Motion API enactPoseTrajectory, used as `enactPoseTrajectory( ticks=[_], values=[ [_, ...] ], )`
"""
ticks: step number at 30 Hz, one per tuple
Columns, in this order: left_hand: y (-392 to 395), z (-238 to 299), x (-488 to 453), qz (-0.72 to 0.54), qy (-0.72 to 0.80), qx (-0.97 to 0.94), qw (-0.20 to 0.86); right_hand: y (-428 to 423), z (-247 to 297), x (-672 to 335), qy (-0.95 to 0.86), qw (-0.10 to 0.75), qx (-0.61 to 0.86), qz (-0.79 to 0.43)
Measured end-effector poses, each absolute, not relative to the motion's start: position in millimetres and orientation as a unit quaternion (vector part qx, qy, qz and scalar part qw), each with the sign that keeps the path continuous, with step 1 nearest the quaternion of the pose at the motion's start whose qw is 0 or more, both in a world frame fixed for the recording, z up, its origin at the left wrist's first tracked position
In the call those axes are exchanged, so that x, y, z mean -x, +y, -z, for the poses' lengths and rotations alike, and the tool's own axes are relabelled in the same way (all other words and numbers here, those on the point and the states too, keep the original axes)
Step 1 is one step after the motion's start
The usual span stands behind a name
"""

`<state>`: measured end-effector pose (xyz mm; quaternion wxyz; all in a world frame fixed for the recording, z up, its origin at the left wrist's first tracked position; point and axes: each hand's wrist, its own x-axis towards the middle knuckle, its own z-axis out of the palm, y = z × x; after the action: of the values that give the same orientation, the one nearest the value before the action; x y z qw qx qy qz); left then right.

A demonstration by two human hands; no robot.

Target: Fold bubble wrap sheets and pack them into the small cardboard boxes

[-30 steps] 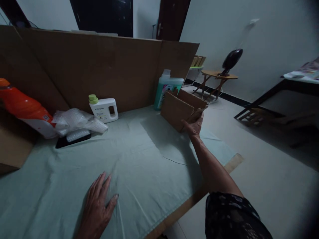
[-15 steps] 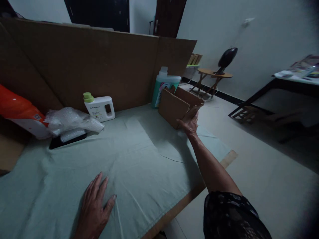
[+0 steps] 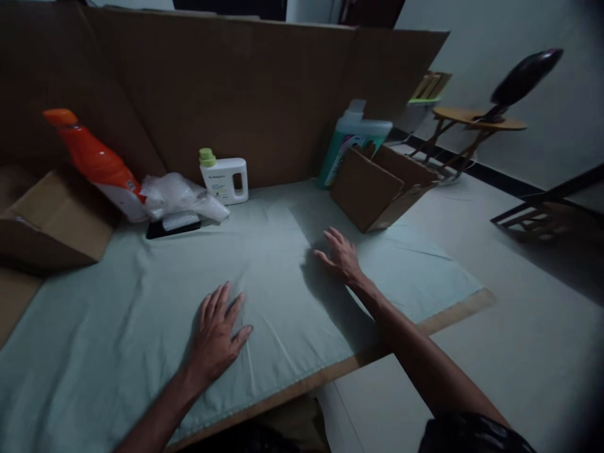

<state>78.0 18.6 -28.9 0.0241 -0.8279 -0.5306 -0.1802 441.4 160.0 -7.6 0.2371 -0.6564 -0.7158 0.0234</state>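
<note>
My left hand (image 3: 218,333) lies flat on the pale green cloth (image 3: 274,251) near the table's front edge, fingers spread, holding nothing. My right hand (image 3: 340,257) hovers over or just meets the cloth, fingers apart and free of any object. Just beyond it, at the right, stands a small open cardboard box (image 3: 370,189). Behind that box, partly hidden by it, is a teal liquid bottle (image 3: 337,148). A white jug with a green cap (image 3: 225,179) stands at the back middle. Left of it, crumpled bubble wrap (image 3: 177,196) rests on a flat black object (image 3: 172,229).
An orange bottle (image 3: 97,157) leans at the back left, beside another open cardboard box (image 3: 61,220). A tall cardboard panel (image 3: 236,94) borders the rear of the table. Past the right edge are the tiled floor and a round wooden stand (image 3: 476,118) bearing a dark fan-like object (image 3: 523,78).
My right hand has come off the small cardboard box and drawn back toward me over the cloth. The box stays beside the teal bottle. The view has swung left and down.
</note>
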Motion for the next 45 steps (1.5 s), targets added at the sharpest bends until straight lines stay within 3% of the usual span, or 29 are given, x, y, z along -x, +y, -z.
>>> enactPoseTrajectory(
  ticks=[4, 7, 16, 24, 32, 36, 41, 45],
  values=[
    [12, 21, -84, 0.112, -0.533, 0.839, 0.008, 157, -2, -379, -0.820, 0.115, 0.560, -0.032],
    [-6, 14, -86, 0.083, -0.522, 0.848, -0.025, 126, 7, -351, -0.872, 0.077, 0.483, -0.014],
    [-74, -9, -64, 0.096, -0.452, 0.874, -0.153, 8, 28, -356, -0.929, 0.142, 0.341, 0.035],
    [-18, -8, 32, 0.079, -0.687, 0.721, -0.051, 48, 18, -253, -0.953, 0.138, 0.269, -0.026],
    [-105, 20, 50, 0.071, -0.670, 0.739, 0.016, 9, 23, -218, -0.984, 0.124, 0.122, -0.043],
    [-133, 11, 48, 0.097, -0.652, 0.751, -0.034, -10, 28, -220, -0.988, 0.150, 0.033, -0.005],
    [-89, -25, 66, 0.153, -0.657, 0.733, -0.082, -7, 25, -199, -0.987, 0.144, -0.032, -0.069],
    [-2, -38, 76, 0.174, -0.648, 0.737, -0.078, 13, 11, -164, -0.982, 0.076, 0.110, -0.135]
  ],
)
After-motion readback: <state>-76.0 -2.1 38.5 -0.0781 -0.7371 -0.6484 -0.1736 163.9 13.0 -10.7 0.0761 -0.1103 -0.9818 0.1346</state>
